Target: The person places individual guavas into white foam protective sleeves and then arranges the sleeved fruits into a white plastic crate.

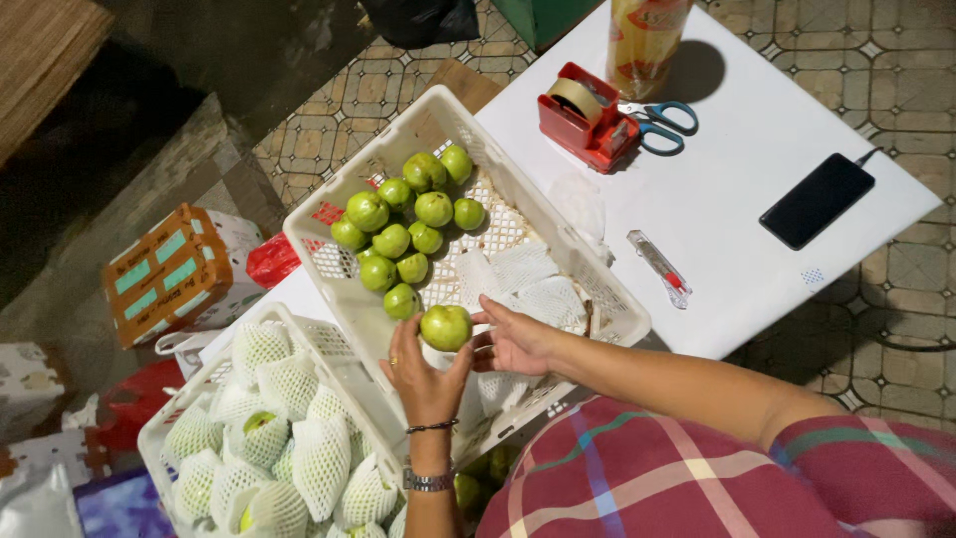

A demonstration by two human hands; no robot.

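Note:
My left hand (423, 377) holds a green guava (445, 327) from below, over the near edge of a white plastic crate (617, 299). My right hand (518, 342) touches the same fruit from the right, fingers spread beside it. Several bare green guavas (398, 224) lie in the far half of that crate, and white foam net sleeves (528, 279) lie in its right half. A second white crate (159, 428) at lower left is filled with guavas wrapped in foam nets (289, 448).
A white table (747, 229) carries a red tape dispenser (588, 125), blue-handled scissors (662, 125), a black phone (817, 199), a small utility knife (659, 267) and a plastic-wrapped roll (647, 40). An orange cardboard box (169, 274) sits at left on the tiled floor.

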